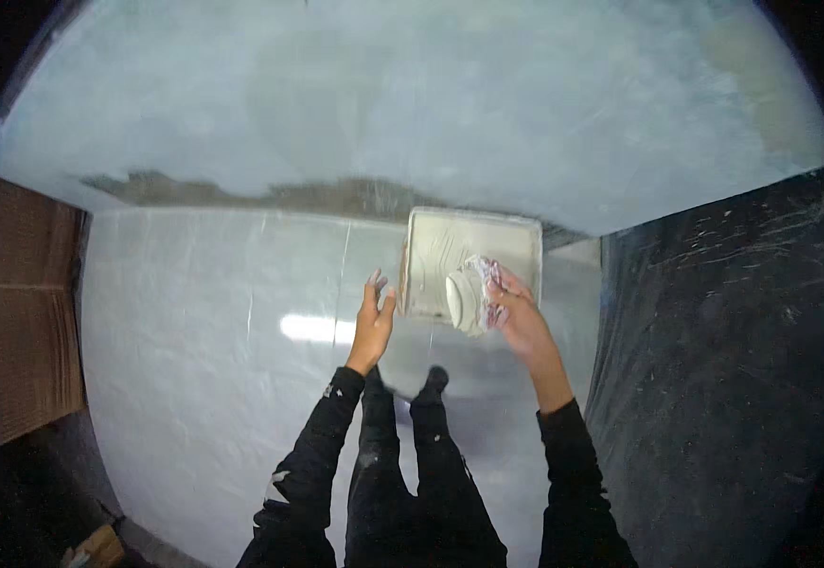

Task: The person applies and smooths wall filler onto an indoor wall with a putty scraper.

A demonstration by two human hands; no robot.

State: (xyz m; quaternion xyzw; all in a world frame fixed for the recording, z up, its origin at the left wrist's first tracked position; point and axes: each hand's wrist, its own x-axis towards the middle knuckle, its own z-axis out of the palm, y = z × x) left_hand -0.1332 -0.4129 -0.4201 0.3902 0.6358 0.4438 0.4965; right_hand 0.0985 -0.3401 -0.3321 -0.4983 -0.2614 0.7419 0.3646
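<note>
We note a room under renovation, evidenced by a patchy wall (383, 104) and a tray (475, 214) of cream compound (506, 248)

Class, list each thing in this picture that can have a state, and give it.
Left hand: open, empty
Right hand: closed on the bundle
Bundle: crumpled
Tray: holding cream paste
Paste: ridged in places
Wall: dark-patched along its base
Floor: shiny, reflecting light

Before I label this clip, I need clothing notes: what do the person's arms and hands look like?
The left sleeve is long and black, with whitish marks; the right sleeve is also long and black, without clear marks. The left hand and right hand wear no gloves.
</note>
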